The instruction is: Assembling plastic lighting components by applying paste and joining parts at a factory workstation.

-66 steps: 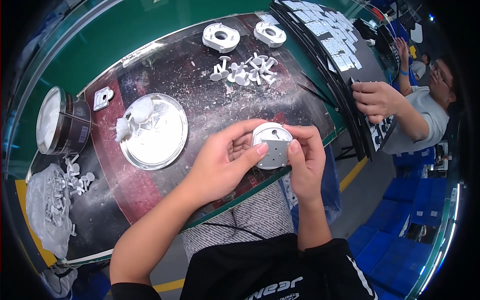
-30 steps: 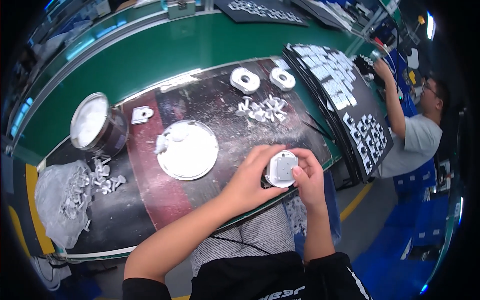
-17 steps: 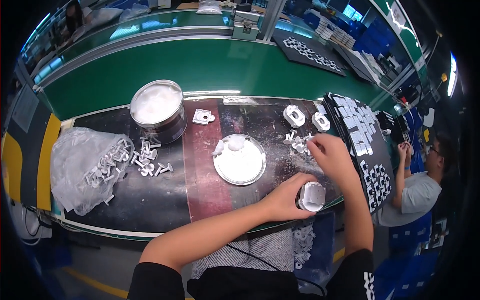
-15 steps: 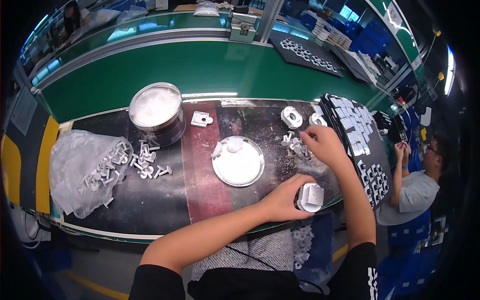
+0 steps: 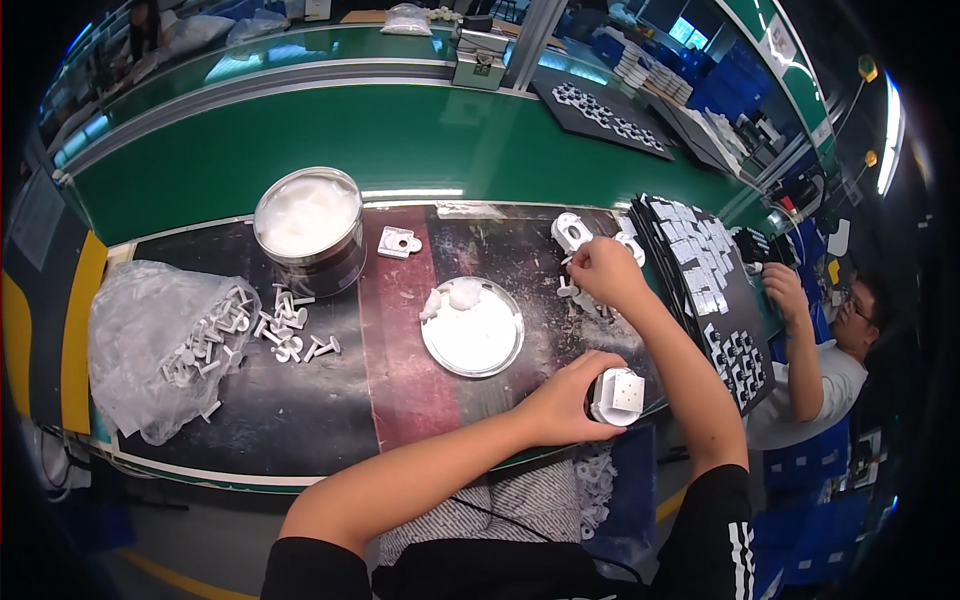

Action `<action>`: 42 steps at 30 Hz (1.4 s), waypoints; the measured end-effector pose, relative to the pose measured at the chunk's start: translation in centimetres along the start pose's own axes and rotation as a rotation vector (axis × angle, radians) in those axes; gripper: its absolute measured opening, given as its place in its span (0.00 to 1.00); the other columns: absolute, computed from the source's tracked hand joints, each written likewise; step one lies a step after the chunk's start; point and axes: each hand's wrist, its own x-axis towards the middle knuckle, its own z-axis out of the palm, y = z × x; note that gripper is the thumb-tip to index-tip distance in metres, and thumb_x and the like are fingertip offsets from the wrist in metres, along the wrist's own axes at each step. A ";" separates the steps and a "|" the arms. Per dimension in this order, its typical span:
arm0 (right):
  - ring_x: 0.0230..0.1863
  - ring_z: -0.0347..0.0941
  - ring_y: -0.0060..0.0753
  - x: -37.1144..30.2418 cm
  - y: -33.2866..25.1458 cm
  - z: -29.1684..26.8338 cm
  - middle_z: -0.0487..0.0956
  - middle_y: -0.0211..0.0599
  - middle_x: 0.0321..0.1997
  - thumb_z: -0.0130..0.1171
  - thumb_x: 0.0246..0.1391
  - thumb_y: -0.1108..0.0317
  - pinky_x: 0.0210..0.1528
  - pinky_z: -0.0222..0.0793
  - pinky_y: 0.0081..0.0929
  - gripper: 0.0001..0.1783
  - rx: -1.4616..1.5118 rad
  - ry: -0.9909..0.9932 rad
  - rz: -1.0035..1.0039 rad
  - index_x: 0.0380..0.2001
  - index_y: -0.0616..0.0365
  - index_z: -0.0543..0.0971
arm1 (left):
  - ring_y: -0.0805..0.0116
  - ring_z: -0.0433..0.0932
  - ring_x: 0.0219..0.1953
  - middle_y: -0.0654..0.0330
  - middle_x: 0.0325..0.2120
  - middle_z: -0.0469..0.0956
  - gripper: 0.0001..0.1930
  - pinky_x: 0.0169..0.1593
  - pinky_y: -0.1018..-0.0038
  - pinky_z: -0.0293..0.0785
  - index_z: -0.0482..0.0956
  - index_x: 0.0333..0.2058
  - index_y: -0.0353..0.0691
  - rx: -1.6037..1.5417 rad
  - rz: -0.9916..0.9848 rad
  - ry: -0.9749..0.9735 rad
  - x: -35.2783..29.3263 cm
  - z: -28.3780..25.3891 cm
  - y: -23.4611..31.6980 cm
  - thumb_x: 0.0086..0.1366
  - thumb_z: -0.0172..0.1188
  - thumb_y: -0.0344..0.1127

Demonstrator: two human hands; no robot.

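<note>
While the left hand (image 5: 570, 402) alone grips the white round housing (image 5: 620, 395) near the bench's (image 5: 320, 410) front edge in the head view, the right hand (image 5: 608, 272) has left it and is now at the white pins (image 5: 567, 288). Fingers bunched; can't tell if a pin is pinched. So steadying seems down to the left hand only. Ring-shaped part (image 5: 562, 238) just beyond right hand; round dish (image 5: 475, 345) left of both.

right of center, the right hand (image 5: 606, 272) partly hides the pegs (image 5: 568, 288) and a ring (image 5: 632, 249); whether it grips anything is unclear. the left hand (image 5: 572, 404) covers the left side of the part (image 5: 620, 396). the bottom edge crops the shirt (image 5: 480, 583); the pieces (image 5: 603, 117) at upper right are too small to identify.
</note>
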 end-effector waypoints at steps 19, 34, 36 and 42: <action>0.37 0.81 0.22 -0.3 -3.9 -1.5 0.85 0.34 0.36 0.67 0.61 0.72 0.41 0.76 0.23 0.09 0.625 -0.228 -0.208 0.42 0.65 0.83 | 0.55 0.76 0.55 0.52 0.54 0.70 0.39 0.52 0.65 0.77 0.71 0.59 0.38 0.014 0.050 0.242 0.1 -0.3 0.0 0.46 0.77 0.32; 0.33 0.78 0.37 -0.6 -6.8 -0.9 0.81 0.38 0.33 0.70 0.53 0.75 0.37 0.74 0.33 0.08 0.325 -0.193 -0.581 0.37 0.60 0.84 | 0.54 0.78 0.56 0.53 0.54 0.74 0.42 0.56 0.65 0.77 0.71 0.64 0.42 -0.078 0.215 0.135 -0.3 -0.2 0.6 0.49 0.79 0.34; 0.33 0.78 0.38 -0.4 -6.9 -1.0 0.81 0.39 0.33 0.70 0.53 0.76 0.36 0.74 0.34 0.08 0.298 -0.202 -0.593 0.37 0.61 0.84 | 0.54 0.78 0.56 0.53 0.54 0.74 0.42 0.57 0.64 0.76 0.71 0.63 0.42 -0.080 0.206 0.135 -0.3 -0.3 0.7 0.49 0.79 0.34; 0.38 0.78 0.42 0.3 -7.4 -1.2 0.80 0.40 0.35 0.70 0.51 0.76 0.38 0.73 0.36 0.08 0.276 -0.227 -0.646 0.36 0.61 0.84 | 0.49 0.78 0.56 0.52 0.53 0.74 0.39 0.57 0.61 0.75 0.71 0.62 0.44 -0.083 0.168 0.121 -0.3 -0.6 0.9 0.50 0.77 0.36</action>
